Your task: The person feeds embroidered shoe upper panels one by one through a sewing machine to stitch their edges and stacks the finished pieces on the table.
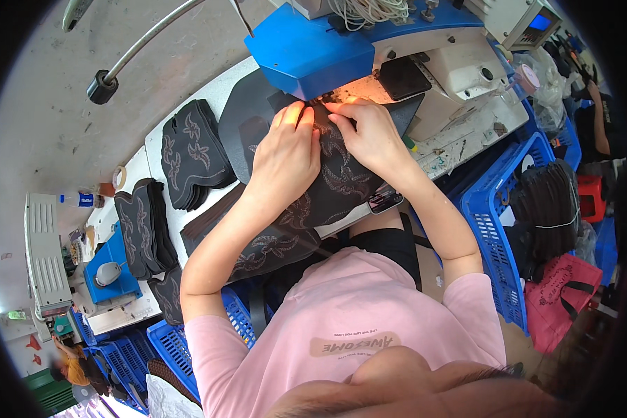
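**Both hands at a dark stitched panel under the blue machine**

We see the left hand (285, 157) lying palm down, its fingers bent and their tips on the dark panel (345, 171) close under the blue machine head (310, 52). The right hand (370, 132) comes in from the other side, half curled, with thumb and index finger near each other by the panel's upper edge. We cannot tell whether either hand grips the cloth or only presses it, as the fingertips are partly hidden. We judge that the hands sit on both sides so the panel stays flat and can be steered where the warm light falls.

Left of the left hand, we find one stack of patterned pieces (195, 150), and beyond it a second stack (145, 226); both probably lie there to be within easy reach. Past the right hand, a black phone-like slab (404, 78) rests on the machine bed, seemingly out of the cloth's way. Farther out on the right hand's side, a blue basket (491, 230) stands beside a string-tied bundle (552, 209).

As for the panel itself, we see it beneath the left fingers, between the two hands, spreading from there toward the body below the right wrist.
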`<state>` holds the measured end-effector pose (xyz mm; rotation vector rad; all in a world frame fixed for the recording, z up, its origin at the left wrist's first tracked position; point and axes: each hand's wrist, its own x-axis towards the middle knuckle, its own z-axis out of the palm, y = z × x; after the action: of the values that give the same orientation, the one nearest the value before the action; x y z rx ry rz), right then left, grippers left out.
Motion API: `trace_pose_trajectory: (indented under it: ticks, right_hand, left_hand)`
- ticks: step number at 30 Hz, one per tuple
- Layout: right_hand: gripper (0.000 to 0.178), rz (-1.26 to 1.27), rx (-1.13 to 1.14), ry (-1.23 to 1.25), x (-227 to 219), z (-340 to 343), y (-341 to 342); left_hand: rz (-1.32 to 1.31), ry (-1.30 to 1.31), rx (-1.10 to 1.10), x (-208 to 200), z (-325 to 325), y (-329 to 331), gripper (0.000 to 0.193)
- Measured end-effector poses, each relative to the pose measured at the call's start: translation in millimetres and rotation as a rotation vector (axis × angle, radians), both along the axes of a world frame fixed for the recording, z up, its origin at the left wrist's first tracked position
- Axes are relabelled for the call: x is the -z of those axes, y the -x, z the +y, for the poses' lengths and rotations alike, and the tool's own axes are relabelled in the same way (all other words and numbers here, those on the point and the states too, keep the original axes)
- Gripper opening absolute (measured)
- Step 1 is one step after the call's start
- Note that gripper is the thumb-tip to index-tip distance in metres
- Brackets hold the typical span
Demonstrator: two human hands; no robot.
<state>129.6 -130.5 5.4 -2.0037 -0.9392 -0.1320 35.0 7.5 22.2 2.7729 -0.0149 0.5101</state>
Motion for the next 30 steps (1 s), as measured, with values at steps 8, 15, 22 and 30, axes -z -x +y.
trace_pose_trajectory:
  ticks: [8,15,22,30]
  right_hand:
    - [0.02,0.005,0.005,0.017,1,-2,-1]
    - [0.018,0.021,0.01,-0.044,3,-2,1]
    - [0.018,0.012,0.01,-0.048,4,-1,1]
    - [0.017,-0.004,0.017,-0.059,5,0,1]
  left_hand:
    - [-0.016,-0.075,0.002,0,5,-2,0.03]
    - [-0.024,-0.076,0.012,0,7,-3,0.029]
    - [-0.027,-0.058,0.011,-3,10,-5,0.03]
    - [0.017,-0.049,0.038,-6,20,-11,0.038]
